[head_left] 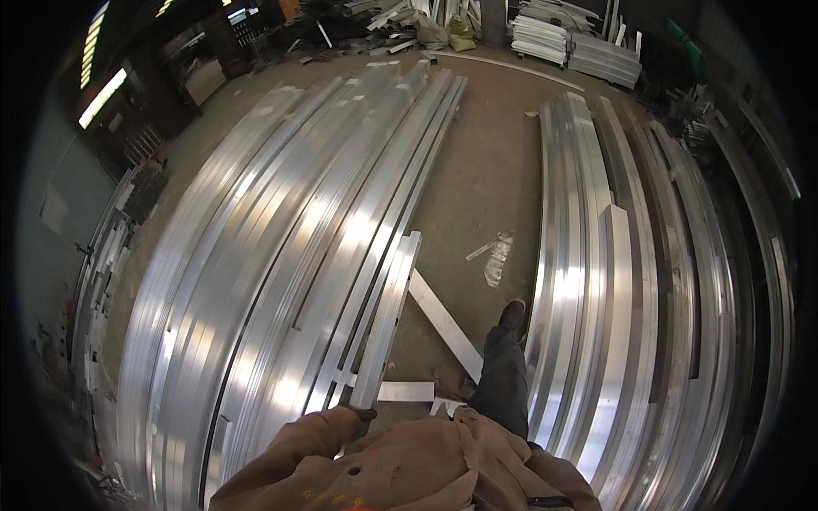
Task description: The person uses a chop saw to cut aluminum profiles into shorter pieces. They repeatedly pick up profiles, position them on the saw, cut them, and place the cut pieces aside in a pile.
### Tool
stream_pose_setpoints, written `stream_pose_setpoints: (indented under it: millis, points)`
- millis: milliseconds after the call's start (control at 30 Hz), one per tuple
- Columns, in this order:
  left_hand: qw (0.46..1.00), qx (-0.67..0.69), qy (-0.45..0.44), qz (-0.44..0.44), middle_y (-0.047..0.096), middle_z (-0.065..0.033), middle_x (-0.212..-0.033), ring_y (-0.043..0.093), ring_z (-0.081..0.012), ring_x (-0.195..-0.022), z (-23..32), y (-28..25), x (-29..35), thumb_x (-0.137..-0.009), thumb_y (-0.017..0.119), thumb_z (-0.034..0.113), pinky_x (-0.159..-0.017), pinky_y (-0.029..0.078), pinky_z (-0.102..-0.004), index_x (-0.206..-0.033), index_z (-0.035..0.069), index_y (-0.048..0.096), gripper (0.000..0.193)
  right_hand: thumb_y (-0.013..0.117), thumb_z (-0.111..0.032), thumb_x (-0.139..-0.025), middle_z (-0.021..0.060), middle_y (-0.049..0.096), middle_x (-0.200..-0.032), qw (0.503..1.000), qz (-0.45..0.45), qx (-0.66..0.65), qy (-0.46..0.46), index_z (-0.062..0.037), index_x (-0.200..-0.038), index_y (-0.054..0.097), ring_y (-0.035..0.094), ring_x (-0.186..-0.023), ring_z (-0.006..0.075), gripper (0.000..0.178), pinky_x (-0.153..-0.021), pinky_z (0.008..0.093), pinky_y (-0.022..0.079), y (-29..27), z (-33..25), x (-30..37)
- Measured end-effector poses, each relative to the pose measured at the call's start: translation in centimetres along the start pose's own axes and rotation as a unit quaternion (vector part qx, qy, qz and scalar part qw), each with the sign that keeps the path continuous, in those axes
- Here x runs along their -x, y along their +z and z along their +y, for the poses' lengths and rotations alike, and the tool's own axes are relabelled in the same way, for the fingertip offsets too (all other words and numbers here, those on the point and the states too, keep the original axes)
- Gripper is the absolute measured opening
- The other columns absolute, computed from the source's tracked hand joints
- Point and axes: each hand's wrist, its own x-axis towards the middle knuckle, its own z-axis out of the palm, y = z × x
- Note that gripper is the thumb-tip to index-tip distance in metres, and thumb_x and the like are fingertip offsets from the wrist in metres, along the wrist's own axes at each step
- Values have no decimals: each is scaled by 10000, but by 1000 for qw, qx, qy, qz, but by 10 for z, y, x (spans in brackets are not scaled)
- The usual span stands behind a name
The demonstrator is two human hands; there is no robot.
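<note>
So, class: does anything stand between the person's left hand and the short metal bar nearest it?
Nothing visible does: the left hand is right at the near end of the short metal bar. Whether it grips the bar cannot be told.

The left hand (365, 415) is at 1 silver bar (388, 322).
</note>
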Motion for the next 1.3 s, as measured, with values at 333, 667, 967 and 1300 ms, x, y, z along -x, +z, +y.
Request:
stream_pose_setpoints:
  millis: [333,667,967,1300]
  points:
    - [994,41,-100,34,883,-178,-1331,820,-308,-1209,435,30,-218,-780,1095,525,-1063,646,-506,-1465,26,829,889,715,-676,-1116,205,865,-1437,979,7,194,-67,-93,-1541,813,831,-1283,370,728,-1130,536,614,-384,-308,-281]
    - [988,104,-94,73,882,-179,-1340,818,-308,-1221,730,-25,-299,-775,1098,525,-1072,644,-503,-1473,22,826,903,846,-606,-1037,221,849,-1485,967,203,-35,-153,-61,-1568,800,806,-1370,380,762,-1208,460,614,-769,-692,-317]
    - [988,71,-129,42,881,-180,-1348,818,-308,-1231,958,-115,-555,-770,1102,525,-1080,642,-501,-1481,19,823,916,767,-670,-1067,271,713,-1697,992,66,28,-106,-22,-1712,668,653,-1609,417,920,-1375,460,466,-850,-893,-473]
    - [997,25,-66,9,879,-181,-1357,816,-308,-1243,1376,-329,-850,-765,1106,524,-1089,640,-499,-1489,15,820,930,786,-612,-1090,241,693,-1718,974,18,212,-79,-79,-1668,723,601,-1644,402,789,-1380,505,454,-1052,-1146,-599]
